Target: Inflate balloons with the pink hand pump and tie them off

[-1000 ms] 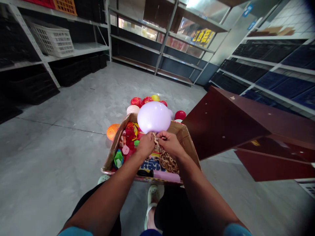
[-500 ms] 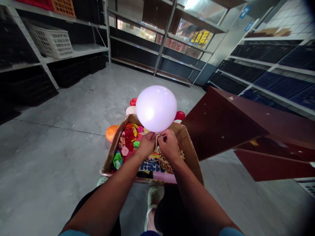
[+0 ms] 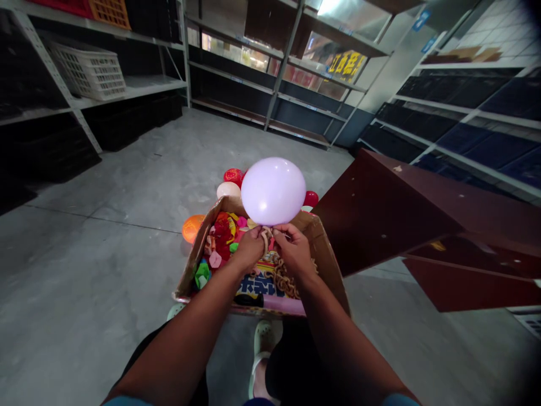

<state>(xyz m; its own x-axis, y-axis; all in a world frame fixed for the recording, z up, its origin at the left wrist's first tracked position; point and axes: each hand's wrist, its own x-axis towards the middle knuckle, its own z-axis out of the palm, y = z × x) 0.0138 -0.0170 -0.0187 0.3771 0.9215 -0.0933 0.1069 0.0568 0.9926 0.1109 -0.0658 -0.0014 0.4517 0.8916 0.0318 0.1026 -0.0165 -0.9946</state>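
Observation:
A pale lilac inflated balloon [image 3: 273, 190] stands above an open cardboard box [image 3: 325, 259] on the floor. My left hand [image 3: 249, 248] and my right hand [image 3: 293, 245] meet just under the balloon, both pinched on its neck, where a tan string [image 3: 265, 237] loops between the fingers. Inside the box lie several limp, uninflated balloons [image 3: 220, 237] in red, pink and green, a printed packet [image 3: 260, 282] and a heap of tan string [image 3: 287, 279].
Several inflated balloons lie on the grey floor behind the box, among them an orange balloon [image 3: 191, 228] and a red balloon [image 3: 310, 198]. A dark red board [image 3: 401, 214] leans at the right. Metal shelving lines the walls; a white crate [image 3: 87, 70] sits at left.
The balloon rose and turned upright half a second ago, then came down slightly. Both hands stayed together at its neck, working the string.

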